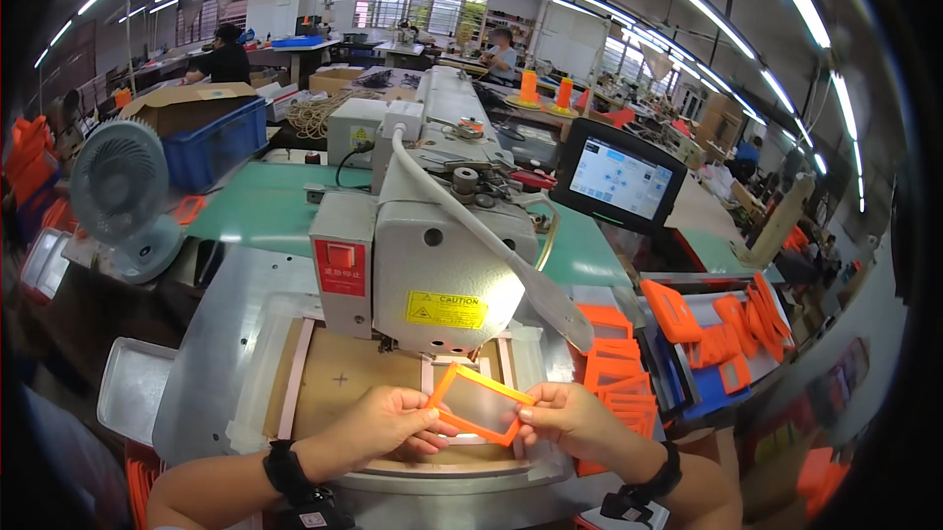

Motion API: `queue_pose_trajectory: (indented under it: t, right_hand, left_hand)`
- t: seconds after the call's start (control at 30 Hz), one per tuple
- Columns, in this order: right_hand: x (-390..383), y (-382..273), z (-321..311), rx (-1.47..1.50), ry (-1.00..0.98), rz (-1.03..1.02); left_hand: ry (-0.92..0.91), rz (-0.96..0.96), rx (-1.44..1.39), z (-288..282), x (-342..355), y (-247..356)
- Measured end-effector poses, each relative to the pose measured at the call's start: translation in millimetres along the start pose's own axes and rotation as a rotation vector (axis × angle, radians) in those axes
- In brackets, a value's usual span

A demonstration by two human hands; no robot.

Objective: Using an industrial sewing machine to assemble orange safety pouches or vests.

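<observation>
Between my two hands an orange rectangular frame with a see-through middle is held up, slightly tilted. My left hand pinches its left side with thumb and fingers. At its right side my right hand grips the edge the same way. Behind and below the frame lies a brown template board with pale strips, on the metal bed of a grey sewing machine. The machine's head stands just beyond the frame, and its needle area is partly hidden.
Right of the machine, orange frames lie stacked, with more orange pieces in a tray. A touch screen stands behind. To the left are a metal tray, a fan and a blue crate. Other people sit farther back.
</observation>
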State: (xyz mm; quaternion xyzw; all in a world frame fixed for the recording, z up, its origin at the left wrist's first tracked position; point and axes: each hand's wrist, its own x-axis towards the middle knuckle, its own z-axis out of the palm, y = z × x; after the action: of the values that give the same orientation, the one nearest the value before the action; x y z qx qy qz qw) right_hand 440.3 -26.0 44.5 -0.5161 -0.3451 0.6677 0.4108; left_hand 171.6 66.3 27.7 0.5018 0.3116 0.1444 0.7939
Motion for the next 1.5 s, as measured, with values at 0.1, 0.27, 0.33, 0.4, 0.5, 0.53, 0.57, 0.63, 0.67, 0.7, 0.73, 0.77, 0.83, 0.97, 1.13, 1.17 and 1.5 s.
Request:
queue_pose_trajectory:
  t: [0.1,0.27,0.33,0.4,0.5,0.53,0.57,0.63,0.67,0.7,0.73,0.77,0.83,0.97,1.13,1.17,1.5]
  right_hand:
    - [7.4,-10.4,-4.9,-0.257,0.006,-0.006]
    - [32.8,-33.6,-35.2,-0.830,-0.068,-0.219]
    - [48.7,-49.5,-27.8,-1.098,-0.130,-0.288]
    - [69.8,-56.2,-10.7,-1.350,-0.159,-0.392]
    - [100.4,-49.5,-0.3,-1.409,-0.123,-0.368]
    - [106.9,-47.7,1.3,-1.415,-0.129,-0.359]
    - [106.9,-49.3,10.9,-1.359,-0.096,-0.404]
    - [103.0,-56.7,25.9,-1.336,-0.092,-0.352]
    - [103.7,-57.9,27.3,-1.322,-0.090,-0.320]
    - [105.5,-54.6,25.3,-1.307,-0.078,-0.380]
    - [106.8,-48.4,22.5,-1.293,-0.066,-0.439]
    - [107.7,-41.3,19.6,-1.271,-0.056,-0.498]
    - [110.4,-30.8,15.3,-1.255,-0.023,-0.664]
    - [109.7,-29.4,17.0,-1.225,-0.015,-0.528]
    - [105.7,-27.0,24.8,-1.158,0.020,-0.479]
    - [106.0,-24.9,23.7,-1.149,0.032,-0.475]
    - [113.3,-8.3,13.5,-1.180,-0.021,-0.559]
  left_hand:
    - [-0.038,0.097,0.679,-7.0,3.0,4.2]
    - [0.016,0.570,1.576,-24.5,-9.8,7.2]
    - [-0.022,0.588,1.524,-44.9,-6.3,-1.4]
    - [0.016,0.421,1.482,-52.9,-5.5,6.6]
    - [0.102,0.461,1.488,-64.7,-3.6,4.0]
    - [0.096,0.482,1.477,-65.3,-2.7,3.3]
    - [0.099,0.499,1.468,-67.3,-3.7,2.4]
    - [0.098,0.466,1.499,-64.2,-7.9,4.1]
    - [0.093,0.448,1.511,-60.7,-7.5,4.8]
    - [0.052,0.460,1.535,-57.4,-6.0,5.5]
    - [0.010,0.473,1.559,-53.4,-4.3,6.5]
    - [-0.035,0.480,1.584,-48.6,-4.7,6.8]
    - [-0.102,0.545,1.596,-34.9,-14.3,7.3]
    - [-0.217,0.476,1.688,-29.4,-27.0,6.1]
    - [-0.069,0.232,1.611,-34.7,-45.8,23.5]
    - [-0.056,0.193,1.653,-32.9,-47.9,30.7]
    - [0.143,0.674,1.635,-31.7,-22.6,6.9]
